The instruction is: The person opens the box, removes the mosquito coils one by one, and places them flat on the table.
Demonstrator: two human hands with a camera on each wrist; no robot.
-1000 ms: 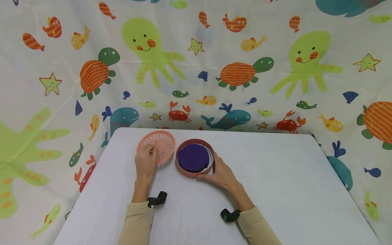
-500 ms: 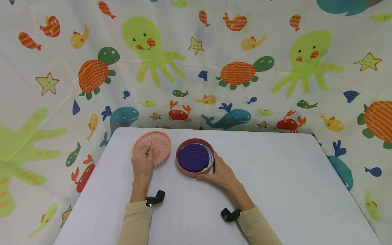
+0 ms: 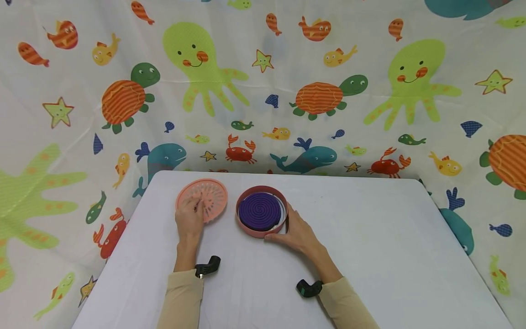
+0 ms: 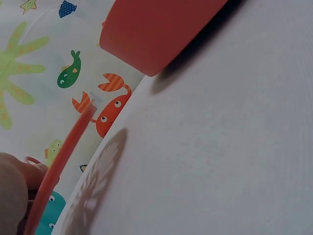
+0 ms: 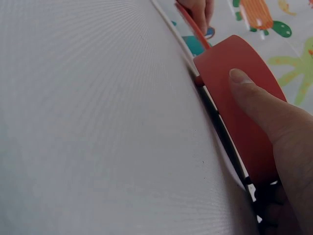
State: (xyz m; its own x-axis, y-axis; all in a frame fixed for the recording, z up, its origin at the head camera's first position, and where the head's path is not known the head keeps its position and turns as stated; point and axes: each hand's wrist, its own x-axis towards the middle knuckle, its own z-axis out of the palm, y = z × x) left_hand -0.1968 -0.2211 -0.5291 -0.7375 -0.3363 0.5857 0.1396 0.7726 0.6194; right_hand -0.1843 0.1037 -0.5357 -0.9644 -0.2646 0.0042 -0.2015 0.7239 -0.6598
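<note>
My left hand [image 3: 190, 218] pinches the small loop handle in the middle of a pink slotted lid [image 3: 217, 200]. In the left wrist view the lid [image 4: 61, 161] stands edge-on, slightly above the table, with its slotted shadow below. To its right is a round red mosquito coil holder [image 3: 254, 234], with purple mosquito coils [image 3: 260, 211] lying flat inside and a strip of white showing beside them. My right hand [image 3: 302, 232] grips the holder's right side. In the right wrist view the thumb lies along the holder's wall [image 5: 244, 112], which has small feet beneath; other fingers are largely hidden.
The work is on a white table [image 3: 390, 256], near its far edge. Behind it hangs a cloth [image 3: 271, 55] printed with sea animals. A black wrist camera [image 3: 208, 266] is strapped to the left wrist, another camera [image 3: 309, 289] to the right.
My left hand has carried the lid a little to the left, away from the holder, and slightly nearer to me. The right hand and the holder have stayed in place.
</note>
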